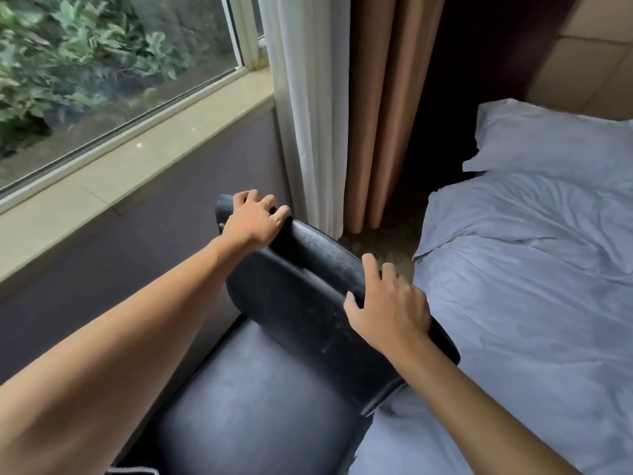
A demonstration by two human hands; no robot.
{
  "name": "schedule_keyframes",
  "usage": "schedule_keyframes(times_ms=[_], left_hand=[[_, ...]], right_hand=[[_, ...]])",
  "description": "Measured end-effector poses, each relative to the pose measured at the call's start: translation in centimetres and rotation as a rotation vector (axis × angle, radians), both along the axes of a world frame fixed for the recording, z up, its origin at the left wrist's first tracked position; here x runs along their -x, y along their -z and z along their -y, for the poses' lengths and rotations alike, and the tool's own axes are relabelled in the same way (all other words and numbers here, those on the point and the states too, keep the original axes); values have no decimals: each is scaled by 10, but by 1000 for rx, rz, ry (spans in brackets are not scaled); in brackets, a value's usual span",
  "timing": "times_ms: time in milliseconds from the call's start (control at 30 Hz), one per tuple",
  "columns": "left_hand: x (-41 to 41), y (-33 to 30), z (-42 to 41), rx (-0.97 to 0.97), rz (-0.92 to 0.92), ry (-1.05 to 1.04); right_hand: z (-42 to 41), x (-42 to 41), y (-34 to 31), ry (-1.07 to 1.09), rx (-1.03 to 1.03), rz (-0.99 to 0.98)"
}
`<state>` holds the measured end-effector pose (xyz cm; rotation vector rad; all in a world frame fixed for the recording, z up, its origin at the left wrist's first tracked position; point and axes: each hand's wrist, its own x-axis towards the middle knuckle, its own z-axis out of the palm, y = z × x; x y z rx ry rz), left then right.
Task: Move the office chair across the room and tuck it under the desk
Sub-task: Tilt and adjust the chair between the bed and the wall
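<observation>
Head view. Black office chair [308, 337] directly below, wedged between window wall and bed. Backrest of smooth, scuffed leather-like material with rounded corners and a stitched top edge; seat below it padded, glossy, faintly dusty.

Left hand [255, 217] at the far corner of the backrest top, fingers [270, 202] curled over the edge and gripping it. Right hand [390, 303] at the nearer end of that same edge, fingers [371, 265] hooked over the far side, thumb pressed on the near face, also gripping.

Just right of the right-hand fingers: bed [531, 286] with wrinkled pale blue sheet, touching or nearly touching the chair's side. Pillow [548, 138] well beyond, soft and creased.

Left of the left-hand fingers: grey wall under a smooth beige stone windowsill [137, 166], then window glass [102, 63] with blurred green foliage outside.

Beyond both hands: white sheer curtain [308, 97] and tan pleated curtain [387, 114] hanging in folds, speckled carpet [376, 241] at their foot.

Chair base, wheels and armrests hidden under seat and forearms. Seat's near edge cut off by frame bottom. Dark corner behind the curtains hard to make out.
</observation>
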<state>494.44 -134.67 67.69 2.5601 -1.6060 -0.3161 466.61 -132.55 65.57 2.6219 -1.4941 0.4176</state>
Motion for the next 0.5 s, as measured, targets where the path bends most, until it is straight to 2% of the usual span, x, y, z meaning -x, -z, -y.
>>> schedule_keyframes(times_ms=[100, 400, 500], left_hand=[[5, 1, -20, 54, -1, -6], [13, -4, -85, 17, -59, -155], [15, -7, -127, 55, 79, -63]], right_hand=[[-16, 4, 1, -11, -34, -17], [-76, 5, -3, -59, -88, -22], [-104, 4, -5, -95, -92, -36]])
